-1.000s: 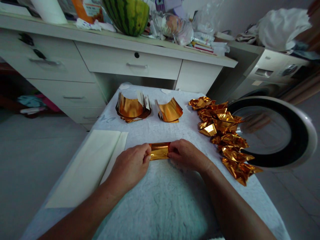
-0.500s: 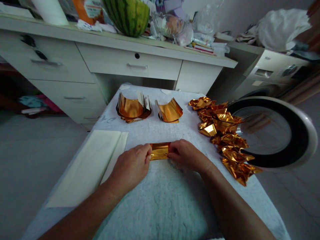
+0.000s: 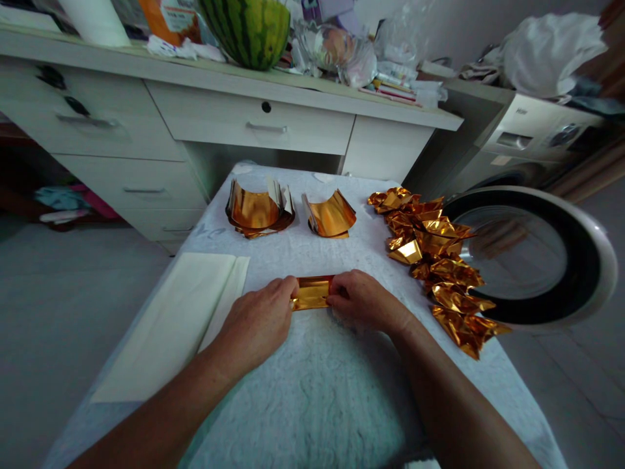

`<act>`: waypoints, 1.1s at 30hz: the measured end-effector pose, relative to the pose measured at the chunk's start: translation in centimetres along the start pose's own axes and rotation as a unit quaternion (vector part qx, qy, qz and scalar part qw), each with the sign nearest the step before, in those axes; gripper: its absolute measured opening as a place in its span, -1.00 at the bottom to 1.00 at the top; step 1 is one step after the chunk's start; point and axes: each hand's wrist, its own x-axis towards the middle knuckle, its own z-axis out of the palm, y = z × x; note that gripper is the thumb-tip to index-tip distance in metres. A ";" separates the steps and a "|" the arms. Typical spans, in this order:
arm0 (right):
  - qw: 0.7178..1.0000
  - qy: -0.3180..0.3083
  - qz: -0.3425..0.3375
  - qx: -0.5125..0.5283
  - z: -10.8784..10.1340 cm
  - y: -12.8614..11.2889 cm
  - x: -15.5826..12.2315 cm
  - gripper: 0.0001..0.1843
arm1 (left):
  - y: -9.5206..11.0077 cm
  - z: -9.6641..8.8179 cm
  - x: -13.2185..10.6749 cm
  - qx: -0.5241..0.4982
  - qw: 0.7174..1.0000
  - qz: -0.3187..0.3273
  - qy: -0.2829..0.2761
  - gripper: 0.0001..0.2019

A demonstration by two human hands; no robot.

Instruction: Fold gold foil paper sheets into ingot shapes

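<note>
"Both left hand [image 3: 260, 319] and right hand [image 3: 364, 301] are curled closed, pinching opposite ends of the gold foil strip [image 3: 312, 293] between them, over the surface [image 3: 332, 391]."

"Probably light, slick and quick to crease, so I'd grip those ends gently."

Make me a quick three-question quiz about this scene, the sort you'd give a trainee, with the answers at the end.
1. True or false: the left hand and the right hand both grip the same gold foil strip.
2. Where are the crumpled gold foil pieces? A) on the left side of the cloth-covered table; B) on its right side; C) in the left hand.
3. Fill in the blank: the striped green fruit on the counter is a ____.

Key: 1. True. 2. B. 3. Watermelon.
</note>
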 end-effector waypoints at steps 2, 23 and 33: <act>1.000 0.000 0.002 -0.008 0.0 0.0 0.0 -0.87 | 0.0 0.1 -0.1 0.000 1.000 -0.002 0.001 -0.87; 0.994 0.070 -0.022 -0.085 0.8 -0.5 -0.1 -0.99 | 0.4 -0.1 -0.3 0.027 0.999 0.004 0.031 -0.82; 0.989 0.071 -0.078 -0.102 2.3 -2.5 -0.1 -0.88 | -0.5 0.2 -0.2 0.000 0.999 0.014 0.033 -0.84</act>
